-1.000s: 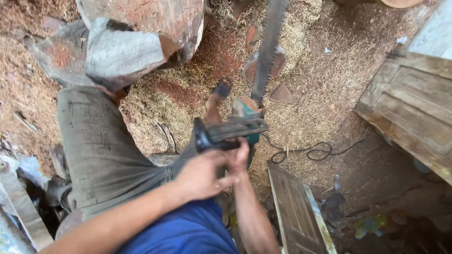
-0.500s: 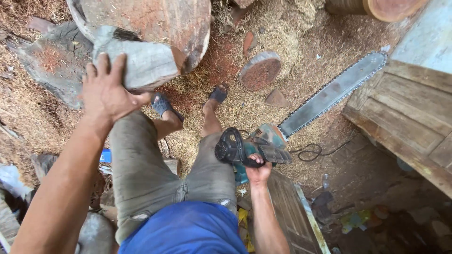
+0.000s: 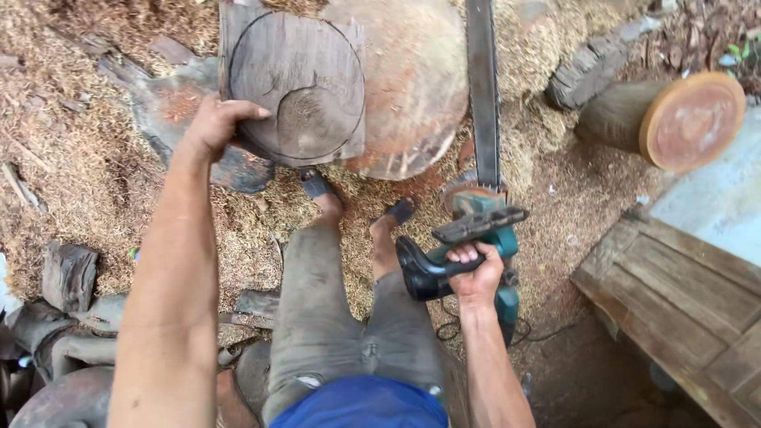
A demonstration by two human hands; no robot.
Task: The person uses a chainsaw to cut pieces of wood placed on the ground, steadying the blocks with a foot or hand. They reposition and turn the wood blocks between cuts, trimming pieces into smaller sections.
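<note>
Head view looks straight down on a person seated over sawdust-covered ground, knees apart, feet in dark sandals. Left hand reaches forward, fingers spread and pressed on the near-left edge of a grey wood slab — a flat piece with a circle drawn on its face. Palm lies against the slab's edge and the thumb points across its face; the hand steadies it rather than closing around it. The slab stands tilted, leaning on a big reddish log just behind and to its right.

Right hand is closed tight around the black rear handle of a teal chainsaw, knuckles up. The saw's bar runs straight away from that hand, its far end out of frame at the top, crossing the right side of the log; whether it touches the wood I cannot tell. A dark cord trails on the ground right of the right wrist.

Further right of the right hand sits a wooden pallet, and beyond it a short round log showing its cut end. Left of the left arm, dark wood scraps lie in the sawdust.
</note>
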